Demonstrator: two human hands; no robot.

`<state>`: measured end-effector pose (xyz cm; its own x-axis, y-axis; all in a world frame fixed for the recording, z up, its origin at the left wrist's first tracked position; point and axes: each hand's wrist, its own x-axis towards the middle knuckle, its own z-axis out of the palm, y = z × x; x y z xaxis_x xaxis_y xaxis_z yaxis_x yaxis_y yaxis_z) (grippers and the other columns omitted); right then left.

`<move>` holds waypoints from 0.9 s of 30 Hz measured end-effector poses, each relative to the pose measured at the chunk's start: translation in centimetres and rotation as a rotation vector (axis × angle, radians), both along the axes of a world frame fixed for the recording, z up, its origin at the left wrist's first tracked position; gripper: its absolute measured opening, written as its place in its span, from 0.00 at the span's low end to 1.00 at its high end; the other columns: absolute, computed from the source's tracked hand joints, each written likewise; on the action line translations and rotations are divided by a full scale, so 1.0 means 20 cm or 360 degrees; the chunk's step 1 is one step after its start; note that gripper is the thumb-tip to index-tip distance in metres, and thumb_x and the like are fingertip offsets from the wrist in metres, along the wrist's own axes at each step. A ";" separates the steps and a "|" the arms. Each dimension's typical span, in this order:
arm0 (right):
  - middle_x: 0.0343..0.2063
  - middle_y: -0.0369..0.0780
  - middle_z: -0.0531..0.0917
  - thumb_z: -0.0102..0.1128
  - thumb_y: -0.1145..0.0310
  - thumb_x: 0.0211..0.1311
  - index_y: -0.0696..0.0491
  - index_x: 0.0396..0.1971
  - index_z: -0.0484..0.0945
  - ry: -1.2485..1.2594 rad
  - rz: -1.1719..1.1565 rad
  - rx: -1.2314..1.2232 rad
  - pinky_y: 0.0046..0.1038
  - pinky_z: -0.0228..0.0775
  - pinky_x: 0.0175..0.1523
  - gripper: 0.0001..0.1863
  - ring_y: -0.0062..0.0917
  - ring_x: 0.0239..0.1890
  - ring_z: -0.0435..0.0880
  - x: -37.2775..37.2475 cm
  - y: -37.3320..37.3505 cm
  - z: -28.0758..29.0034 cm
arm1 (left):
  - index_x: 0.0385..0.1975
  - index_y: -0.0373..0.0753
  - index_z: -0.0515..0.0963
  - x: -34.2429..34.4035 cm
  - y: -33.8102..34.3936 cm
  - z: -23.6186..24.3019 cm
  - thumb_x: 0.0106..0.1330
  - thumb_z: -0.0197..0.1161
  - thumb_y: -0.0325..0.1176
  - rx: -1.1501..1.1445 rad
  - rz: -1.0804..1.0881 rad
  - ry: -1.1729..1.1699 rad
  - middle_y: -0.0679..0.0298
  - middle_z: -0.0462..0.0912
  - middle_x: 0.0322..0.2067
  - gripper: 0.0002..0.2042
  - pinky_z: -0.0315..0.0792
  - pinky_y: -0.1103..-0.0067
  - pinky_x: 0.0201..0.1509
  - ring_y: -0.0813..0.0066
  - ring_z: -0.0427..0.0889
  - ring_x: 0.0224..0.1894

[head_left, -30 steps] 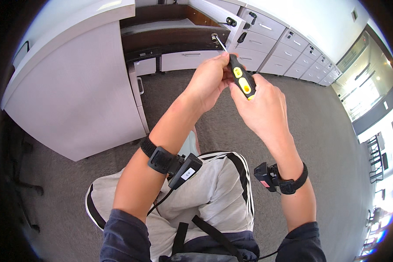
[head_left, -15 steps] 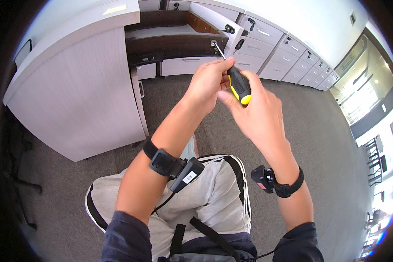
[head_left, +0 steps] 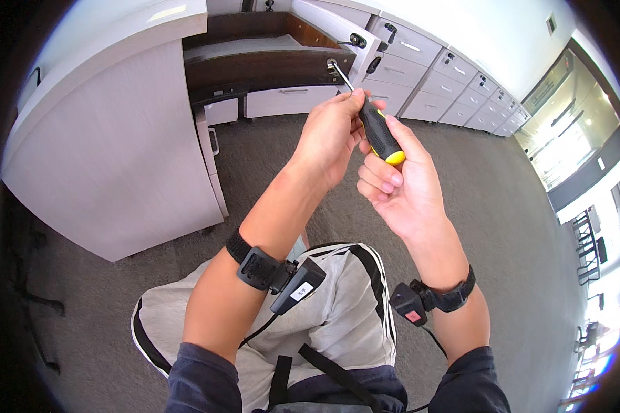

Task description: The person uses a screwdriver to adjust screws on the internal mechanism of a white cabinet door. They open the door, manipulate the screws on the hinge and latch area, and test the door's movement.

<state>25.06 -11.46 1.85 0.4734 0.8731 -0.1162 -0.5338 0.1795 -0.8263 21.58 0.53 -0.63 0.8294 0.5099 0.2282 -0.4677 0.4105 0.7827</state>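
Note:
A screwdriver (head_left: pixel 381 135) with a black and yellow handle slants up and left. Its metal tip meets a round metal fitting (head_left: pixel 332 67) on the dark side wall of a pulled-out drawer (head_left: pixel 269 72). Close to where shaft and handle join, my left hand (head_left: pixel 332 131) pinches the tool with closed fingers. My right hand (head_left: pixel 406 175) grips the handle's rear part, thumb along one side and the other fingers curled in. The white drawer front (head_left: pixel 341 29) carries a black lock (head_left: pixel 357 40).
The drawer sits in a pale wood desk (head_left: pixel 117 138) at the left. White drawer cabinets (head_left: pixel 406 69) with black keys run along the wall toward the right. Grey carpet (head_left: pixel 503 227) spreads below, and a black chair base (head_left: pixel 38 299) stands at far left.
My right hand has rolled around the handle, its fingers now curled and its palm side showing. The screwdriver handle has turned. My left hand stays near the shaft; the view has shifted slightly.

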 end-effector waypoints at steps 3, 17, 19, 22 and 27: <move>0.05 0.26 0.56 0.50 0.50 0.65 0.59 0.27 0.71 -0.0267 -0.0190 -0.0128 0.17 0.45 0.17 0.23 0.12 0.09 0.52 0.00 0.00 0.00 | 0.47 0.36 0.70 0.01 -0.01 -0.02 0.72 0.43 0.40 -0.0076 0.0017 -0.0054 0.64 0.79 0.40 0.15 0.67 0.81 0.34 0.80 0.71 0.35; 0.08 0.26 0.61 0.58 0.50 0.59 0.61 0.24 0.77 -0.1582 -0.0568 -0.0580 0.20 0.44 0.18 0.24 0.11 0.11 0.55 0.09 -0.02 -0.01 | 0.45 0.33 0.72 0.01 -0.01 -0.01 0.72 0.44 0.35 -0.0095 0.0095 0.0005 0.58 0.79 0.42 0.13 0.70 0.77 0.51 0.77 0.74 0.41; 0.09 0.39 0.74 0.59 0.49 0.55 0.60 0.17 0.77 -0.2019 -0.0699 -0.0791 0.29 0.63 0.22 0.25 0.25 0.13 0.73 0.08 -0.02 0.00 | 0.45 0.33 0.71 -0.01 -0.01 0.00 0.73 0.43 0.35 -0.0071 0.0096 0.0025 0.58 0.79 0.42 0.13 0.70 0.77 0.51 0.77 0.74 0.40; 0.11 0.45 0.76 0.59 0.51 0.53 0.61 0.16 0.77 -0.2245 -0.0713 -0.0837 0.33 0.67 0.25 0.24 0.34 0.16 0.78 0.06 -0.02 0.03 | 0.45 0.32 0.71 -0.01 -0.01 0.00 0.73 0.42 0.34 -0.0052 0.0091 0.0040 0.58 0.78 0.43 0.14 0.70 0.77 0.51 0.77 0.74 0.40; 0.13 0.47 0.78 0.59 0.53 0.53 0.60 0.17 0.76 -0.2754 -0.0897 -0.0938 0.35 0.73 0.29 0.22 0.41 0.20 0.81 0.00 -0.01 0.05 | 0.46 0.31 0.70 -0.01 0.00 -0.01 0.74 0.39 0.33 -0.0097 0.0081 -0.0003 0.57 0.78 0.44 0.14 0.69 0.76 0.53 0.77 0.74 0.41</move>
<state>25.13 -11.64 2.78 0.5536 0.6311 0.5434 0.8319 -0.4486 -0.3265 21.34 0.47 -0.92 0.8016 0.5644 0.1972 -0.4909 0.4330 0.7560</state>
